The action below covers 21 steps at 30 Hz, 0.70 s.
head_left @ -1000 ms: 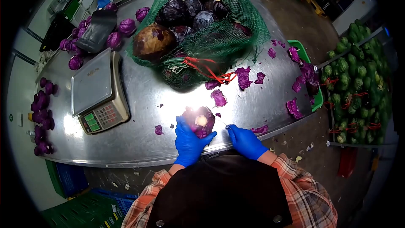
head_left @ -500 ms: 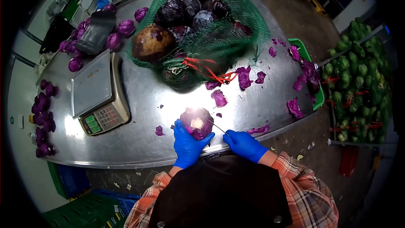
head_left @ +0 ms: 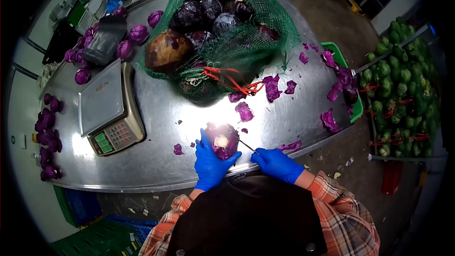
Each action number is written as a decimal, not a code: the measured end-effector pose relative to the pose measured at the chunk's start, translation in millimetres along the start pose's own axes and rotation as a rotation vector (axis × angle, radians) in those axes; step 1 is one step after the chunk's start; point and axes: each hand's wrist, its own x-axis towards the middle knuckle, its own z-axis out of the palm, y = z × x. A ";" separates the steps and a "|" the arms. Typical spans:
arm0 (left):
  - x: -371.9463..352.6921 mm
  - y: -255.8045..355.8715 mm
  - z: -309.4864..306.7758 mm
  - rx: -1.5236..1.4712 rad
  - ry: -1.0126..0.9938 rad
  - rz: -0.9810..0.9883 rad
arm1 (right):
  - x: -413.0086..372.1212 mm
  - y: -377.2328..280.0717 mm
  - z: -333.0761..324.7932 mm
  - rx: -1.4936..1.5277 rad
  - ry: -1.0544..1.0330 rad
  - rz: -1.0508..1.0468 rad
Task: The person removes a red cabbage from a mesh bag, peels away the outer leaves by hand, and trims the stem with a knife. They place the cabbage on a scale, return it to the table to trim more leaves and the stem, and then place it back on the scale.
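A purple cabbage (head_left: 226, 148) rests on the metal table near its front edge, its pale cut stem facing up. My left hand (head_left: 210, 165), in a blue glove, grips the cabbage from its left and near side. In my gloved right hand (head_left: 277, 163) is a thin knife (head_left: 247, 145), whose blade points up and left with its tip at the cabbage's upper right side. Loose purple leaves (head_left: 244, 112) lie just beyond the cabbage.
A green net bag (head_left: 227, 42) of dark cabbages stands beyond my hands. A scale (head_left: 112, 114) is at the left, with purple cabbages (head_left: 46, 135) past it. At the right are a green crate (head_left: 356, 111) with leaves and netted green vegetables (head_left: 403, 85).
The view has shifted slightly. Both hands stay nearly in place on the cabbage and the knife, with the left fingers a little higher along the cabbage's side.
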 end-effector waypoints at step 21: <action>-4.4 -25.9 2.9 -0.108 0.074 0.210 | 7.7 -13.1 -22.0 0.286 -0.148 0.299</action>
